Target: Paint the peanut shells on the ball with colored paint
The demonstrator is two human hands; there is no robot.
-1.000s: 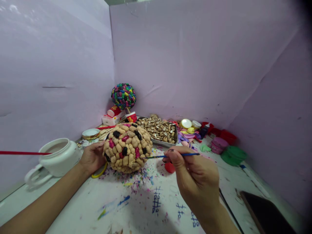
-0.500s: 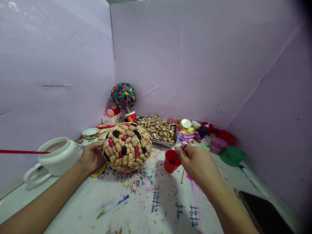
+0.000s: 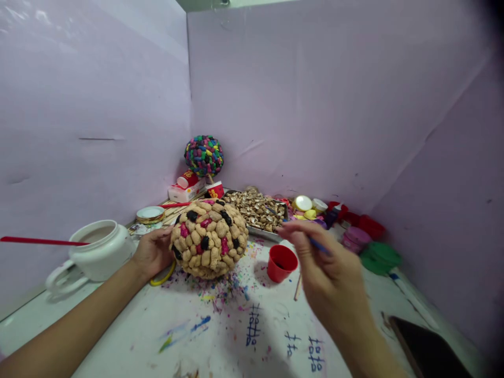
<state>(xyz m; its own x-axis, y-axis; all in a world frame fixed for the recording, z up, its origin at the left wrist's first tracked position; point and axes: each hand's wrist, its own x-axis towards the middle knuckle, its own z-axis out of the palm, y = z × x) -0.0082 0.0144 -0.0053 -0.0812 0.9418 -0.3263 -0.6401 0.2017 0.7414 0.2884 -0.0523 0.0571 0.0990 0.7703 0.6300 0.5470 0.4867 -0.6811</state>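
My left hand (image 3: 154, 253) grips the left side of a ball covered in peanut shells (image 3: 212, 257); most shells are bare tan, and a few are painted black or magenta. My right hand (image 3: 328, 278) is closed around a thin paintbrush with a blue handle (image 3: 319, 245), raised to the right of the ball. Its bristle end seems to point left toward the ball, though it is hard to make out. Just below and left of that hand stands a small red cup (image 3: 280, 266) with dark paint inside. A yellow ring (image 3: 162, 276) lies under my left hand.
A white mug (image 3: 98, 252) with a red stick stands at left. Behind the ball are a metal tray of peanut shells (image 3: 258, 207) and a multicoloured ball (image 3: 203, 156). Paint pots (image 3: 380, 257) line the right; a dark phone-like slab (image 3: 427, 346) lies front right.
My right hand has lifted the paintbrush out of the red cup and moved up, away from it. My left hand stays on the peanut-shell ball. The whole view has shifted slightly.
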